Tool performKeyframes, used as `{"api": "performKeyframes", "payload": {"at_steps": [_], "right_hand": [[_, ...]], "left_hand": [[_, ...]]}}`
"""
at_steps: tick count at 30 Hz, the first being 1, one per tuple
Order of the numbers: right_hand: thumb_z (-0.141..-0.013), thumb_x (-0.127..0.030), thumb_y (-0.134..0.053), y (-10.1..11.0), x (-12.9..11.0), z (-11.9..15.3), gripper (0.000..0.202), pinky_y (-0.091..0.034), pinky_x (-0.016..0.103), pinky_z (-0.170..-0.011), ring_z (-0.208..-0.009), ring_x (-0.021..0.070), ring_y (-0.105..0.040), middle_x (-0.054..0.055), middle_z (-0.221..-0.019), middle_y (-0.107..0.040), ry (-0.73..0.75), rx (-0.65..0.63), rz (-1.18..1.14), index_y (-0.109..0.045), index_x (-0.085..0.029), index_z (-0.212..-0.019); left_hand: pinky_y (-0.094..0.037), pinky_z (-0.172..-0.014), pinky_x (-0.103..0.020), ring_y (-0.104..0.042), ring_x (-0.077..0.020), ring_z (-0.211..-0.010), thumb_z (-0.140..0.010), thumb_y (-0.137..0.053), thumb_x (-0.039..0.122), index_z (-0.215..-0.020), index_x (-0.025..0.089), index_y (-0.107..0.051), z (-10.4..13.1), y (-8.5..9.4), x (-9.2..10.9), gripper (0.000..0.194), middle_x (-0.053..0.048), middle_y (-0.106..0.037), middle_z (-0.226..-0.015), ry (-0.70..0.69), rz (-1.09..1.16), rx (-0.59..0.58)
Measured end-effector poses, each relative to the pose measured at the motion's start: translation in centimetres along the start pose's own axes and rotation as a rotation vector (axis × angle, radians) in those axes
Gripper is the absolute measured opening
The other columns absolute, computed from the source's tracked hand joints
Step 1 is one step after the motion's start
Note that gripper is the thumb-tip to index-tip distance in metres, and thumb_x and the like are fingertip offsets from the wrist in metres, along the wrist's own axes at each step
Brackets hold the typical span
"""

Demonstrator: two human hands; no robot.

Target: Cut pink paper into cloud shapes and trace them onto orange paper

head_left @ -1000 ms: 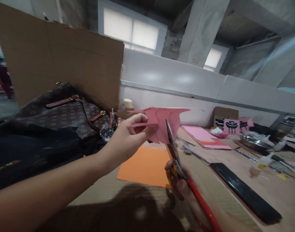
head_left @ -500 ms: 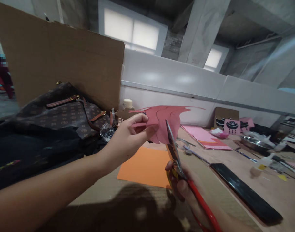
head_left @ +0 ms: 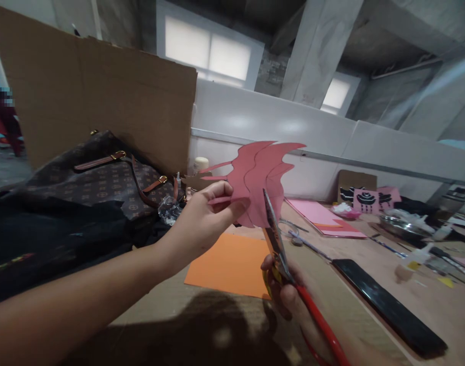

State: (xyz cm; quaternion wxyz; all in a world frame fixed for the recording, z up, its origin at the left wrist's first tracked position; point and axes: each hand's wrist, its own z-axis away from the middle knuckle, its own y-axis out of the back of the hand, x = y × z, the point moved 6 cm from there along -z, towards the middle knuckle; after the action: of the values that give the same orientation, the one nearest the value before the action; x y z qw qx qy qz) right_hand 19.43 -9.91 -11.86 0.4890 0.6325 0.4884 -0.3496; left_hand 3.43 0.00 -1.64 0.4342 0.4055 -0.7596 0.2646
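My left hand (head_left: 213,213) pinches a pink paper cutout (head_left: 255,173) between thumb and fingers at its lower left edge. The cutout has wavy drawn lines and pointed, flame-like tips, and stands raised above the table. My right hand (head_left: 289,290) is closed round scissors (head_left: 276,241) with a red handle. Their blades point up, and one blade lies in front of the lower right part of the cutout; whether they are cutting through it I cannot tell. Below both hands an orange paper sheet (head_left: 227,264) lies on the cardboard surface.
A black oblong case (head_left: 388,305) lies at the right. Behind it are pink sheets (head_left: 320,216), a glue bottle (head_left: 413,259) and a metal bowl (head_left: 404,226). At left, a brown patterned bag (head_left: 103,173) leans by a tall cardboard panel (head_left: 103,101).
The upper part of the pink paper cutout has tipped up, so more of its face and tips show. Both hands and the scissors have hardly moved.
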Motion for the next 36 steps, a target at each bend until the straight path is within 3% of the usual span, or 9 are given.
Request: {"api": "performKeyframes", "payload": {"at_steps": [9,12,16,20,23,27,31,36], "right_hand": [[-0.083,-0.075,-0.057,0.1,1.0,-0.1,0.057,-0.022,0.026,-0.05,-0.055,0.0115,-0.028,-0.004,-0.071,-0.037,0.033,0.045,-0.09,-0.055,-0.025,-0.109],[-0.089,-0.072,-0.052,0.4,-0.1,0.1,0.054,-0.034,0.026,-0.052,-0.056,0.0123,-0.039,-0.002,-0.073,-0.045,0.036,0.033,0.03,-0.057,-0.023,-0.112],[-0.098,-0.048,-0.057,0.8,-1.6,0.1,0.036,-0.054,0.031,-0.067,-0.074,0.0153,-0.061,0.003,-0.094,-0.063,0.029,0.021,0.113,-0.06,-0.018,-0.116],[-0.098,-0.036,-0.061,1.0,-1.8,0.0,0.03,-0.058,0.036,-0.075,-0.089,0.0185,-0.066,0.007,-0.112,-0.065,0.039,0.019,0.124,-0.061,-0.015,-0.119],[-0.098,-0.04,-0.059,0.9,-1.4,0.2,0.03,-0.057,0.033,-0.069,-0.08,0.016,-0.064,0.006,-0.104,-0.065,0.042,0.016,0.128,-0.061,-0.016,-0.116],[-0.097,-0.059,-0.049,0.6,-1.0,0.7,0.043,-0.048,0.029,-0.059,-0.064,0.014,-0.053,0.002,-0.084,-0.057,0.037,0.024,0.124,-0.058,-0.02,-0.116],[-0.091,-0.071,-0.047,0.5,-1.0,0.6,0.051,-0.042,0.031,-0.057,-0.064,0.018,-0.048,0.003,-0.079,-0.05,0.017,0.036,0.117,-0.057,-0.026,-0.113],[-0.083,-0.08,-0.049,0.3,-1.1,0.1,0.06,-0.036,0.029,-0.053,-0.057,0.0157,-0.039,-0.001,-0.072,-0.041,-0.012,0.019,0.088,-0.057,-0.025,-0.106]], "left_hand": [[-0.04,-0.063,-0.018,-0.052,-0.008,-0.068,-0.087,-0.071,0.035,-0.078,0.018,-0.053,0.2,0.1,-0.1,0.027,0.005,-0.057,-0.071,-0.008,-0.012,-0.028],[-0.042,-0.066,-0.019,-0.054,-0.0088,-0.071,-0.087,-0.072,0.036,-0.078,0.018,-0.054,0.1,0.1,-0.3,0.027,0.005,-0.058,-0.073,-0.013,-0.007,-0.028],[-0.043,-0.068,-0.022,-0.056,-0.0112,-0.074,-0.088,-0.07,0.04,-0.085,0.017,-0.059,0.1,0.2,-0.5,0.025,0.002,-0.061,-0.078,-0.015,-0.047,-0.027],[-0.044,-0.07,-0.024,-0.057,-0.0135,-0.077,-0.088,-0.07,0.04,-0.087,0.017,-0.062,0.2,0.2,-0.4,0.025,0.0,-0.063,-0.081,-0.011,-0.068,-0.022],[-0.045,-0.073,-0.025,-0.058,-0.0143,-0.08,-0.088,-0.07,0.039,-0.087,0.018,-0.062,0.3,0.2,-0.1,0.023,0.0,-0.063,-0.083,-0.021,-0.071,-0.025],[-0.045,-0.073,-0.025,-0.059,-0.0155,-0.08,-0.088,-0.069,0.04,-0.085,0.018,-0.062,0.2,0.1,-0.1,0.023,-0.001,-0.064,-0.083,-0.019,-0.082,-0.018],[-0.046,-0.074,-0.025,-0.059,-0.0159,-0.082,-0.087,-0.069,0.041,-0.086,0.018,-0.062,0.2,0.2,0.0,0.024,-0.001,-0.064,-0.085,-0.024,-0.086,-0.019],[-0.046,-0.075,-0.024,-0.059,-0.0155,-0.083,-0.087,-0.069,0.041,-0.084,0.018,-0.06,0.2,0.2,0.0,0.025,0.0,-0.063,-0.084,-0.02,-0.085,-0.023]]}}
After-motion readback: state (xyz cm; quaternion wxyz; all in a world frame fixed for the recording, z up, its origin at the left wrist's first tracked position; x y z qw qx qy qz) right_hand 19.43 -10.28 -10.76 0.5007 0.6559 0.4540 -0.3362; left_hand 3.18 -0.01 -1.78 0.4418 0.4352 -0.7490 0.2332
